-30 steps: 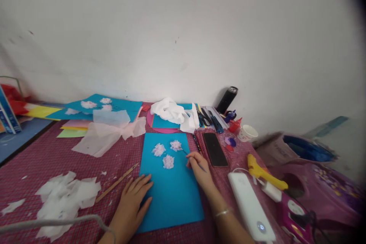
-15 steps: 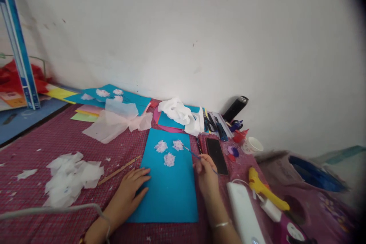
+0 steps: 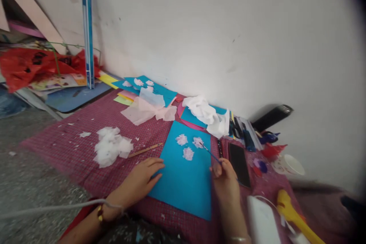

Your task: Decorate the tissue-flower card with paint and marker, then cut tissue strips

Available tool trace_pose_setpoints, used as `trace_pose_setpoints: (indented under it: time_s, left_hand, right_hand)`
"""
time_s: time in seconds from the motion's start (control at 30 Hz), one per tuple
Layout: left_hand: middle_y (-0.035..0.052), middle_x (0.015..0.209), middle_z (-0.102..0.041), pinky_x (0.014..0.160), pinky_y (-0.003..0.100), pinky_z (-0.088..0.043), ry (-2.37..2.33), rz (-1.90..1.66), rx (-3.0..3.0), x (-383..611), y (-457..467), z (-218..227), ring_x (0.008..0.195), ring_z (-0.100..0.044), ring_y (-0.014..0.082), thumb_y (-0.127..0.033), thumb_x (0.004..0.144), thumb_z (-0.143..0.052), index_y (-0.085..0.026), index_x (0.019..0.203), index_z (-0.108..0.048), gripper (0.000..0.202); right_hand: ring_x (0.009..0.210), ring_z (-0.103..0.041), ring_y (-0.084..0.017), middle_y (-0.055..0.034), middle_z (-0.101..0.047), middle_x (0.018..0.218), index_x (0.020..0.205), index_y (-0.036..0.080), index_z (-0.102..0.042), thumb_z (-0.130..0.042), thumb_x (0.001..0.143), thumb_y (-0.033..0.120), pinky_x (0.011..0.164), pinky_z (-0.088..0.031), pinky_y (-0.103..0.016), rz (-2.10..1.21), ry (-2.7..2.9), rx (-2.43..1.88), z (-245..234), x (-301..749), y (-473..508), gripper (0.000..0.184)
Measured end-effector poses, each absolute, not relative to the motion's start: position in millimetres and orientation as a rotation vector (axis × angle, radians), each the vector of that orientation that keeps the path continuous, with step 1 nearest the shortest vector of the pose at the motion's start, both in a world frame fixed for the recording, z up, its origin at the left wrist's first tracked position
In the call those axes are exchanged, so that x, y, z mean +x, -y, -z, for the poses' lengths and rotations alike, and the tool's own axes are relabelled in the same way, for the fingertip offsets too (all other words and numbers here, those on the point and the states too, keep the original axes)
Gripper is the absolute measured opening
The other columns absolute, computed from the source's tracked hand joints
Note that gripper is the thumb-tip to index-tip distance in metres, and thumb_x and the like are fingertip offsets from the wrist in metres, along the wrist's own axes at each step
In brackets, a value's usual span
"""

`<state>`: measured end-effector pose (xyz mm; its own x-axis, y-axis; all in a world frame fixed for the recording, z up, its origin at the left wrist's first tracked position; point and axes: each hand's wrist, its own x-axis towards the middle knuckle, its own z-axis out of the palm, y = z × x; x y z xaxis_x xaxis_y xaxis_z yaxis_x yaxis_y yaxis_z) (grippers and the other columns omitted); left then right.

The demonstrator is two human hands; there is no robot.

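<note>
A blue sheet of paper [image 3: 183, 187] lies on the checked tablecloth, bearing three pale, textured paper blossoms [image 3: 188, 154] near its far end. My right hand [image 3: 226, 177] pinches a thin blue paintbrush [image 3: 211, 154], whose tip touches the right-hand blossom [image 3: 198, 142]. Fingers extended, my left hand [image 3: 147, 177] rests flat at the sheet's left edge and holds nothing. Just beyond it lies a wooden pencil-like stick [image 3: 145, 150]. Left of that sits a heap of torn white tissue [image 3: 111, 146].
Behind the sheet are crumpled white tissue [image 3: 204, 111] and another blue sheet with blossoms [image 3: 162, 93]. On the right lie a black phone [image 3: 239, 164], scissors [image 3: 236, 127], a paper cup [image 3: 290, 164], a black bottle [image 3: 273, 116], a white power strip [image 3: 264, 219] and a yellow glue gun [image 3: 294, 213].
The view has swung left, so everything sits further right and more floor shows. The brush tip stays at the right-hand blossom, and my left hand keeps its place on the sheet's edge.
</note>
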<state>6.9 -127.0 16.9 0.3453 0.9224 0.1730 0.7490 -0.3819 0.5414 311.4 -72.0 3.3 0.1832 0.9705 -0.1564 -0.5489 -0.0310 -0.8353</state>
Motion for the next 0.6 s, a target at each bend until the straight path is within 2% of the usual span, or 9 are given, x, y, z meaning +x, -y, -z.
trace_pose_setpoints:
  time_s: [0.13, 0.3, 0.47, 0.6]
  left_hand:
    - [0.012, 0.12, -0.069, 0.1, 0.044, -0.049, -1.86, -0.451, 2.174, -18.1, 119.6, -36.1, 0.112, -0.063, 0.0267, -0.023, 0.099, -0.043, -0.017, 0.123, -0.065, 0.033]
    - [0.0173, 0.103, -0.071, 0.092, 0.047, -0.047, -2.075, -0.067, 2.204, -44.6, 96.5, -37.0, 0.099, -0.063, 0.0328, -0.022, 0.097, -0.042, -0.01, 0.101, -0.07, 0.031]
    - [0.014, 0.093, -0.072, 0.086, 0.043, -0.047, -2.04, -0.087, 2.241, -55.7, 87.1, -17.3, 0.091, -0.065, 0.0303, -0.023, 0.09, -0.044, -0.016, 0.089, -0.069, 0.026]
    - [0.0109, 0.082, -0.071, 0.076, 0.04, -0.046, -2.005, -0.16, 2.239, -59.1, 83.1, -13.1, 0.08, -0.066, 0.0284, -0.023, 0.083, -0.043, -0.022, 0.074, -0.062, 0.022]
  right_hand:
    - [0.051, -0.046, -0.01, 0.0079, -0.048, 0.051, 0.084, 0.023, -0.071, -0.077, 0.077, 0.036, 0.063, -0.051, -0.026, -1.366, 0.62, -0.93, -5.1, 308.5, 74.3, 0.016]
    - [0.05, -0.046, -0.01, 0.0077, -0.049, 0.05, 0.085, 0.023, -0.071, -0.077, 0.077, 0.035, 0.063, -0.05, -0.026, -1.348, 0.667, -0.928, -7.1, 306.4, 76.1, 0.015]
    - [0.05, -0.047, -0.011, 0.0068, -0.049, 0.05, 0.084, 0.023, -0.071, -0.073, 0.081, 0.035, 0.062, -0.05, -0.027, -1.314, 0.709, -0.907, -12.3, 304.8, 78.4, 0.013]
    - [0.048, -0.046, -0.011, 0.0068, -0.048, 0.049, 0.082, 0.023, -0.071, -0.072, 0.081, 0.036, 0.059, -0.049, -0.027, -1.306, 0.717, -0.882, -19.1, 301.7, 79.8, 0.013]
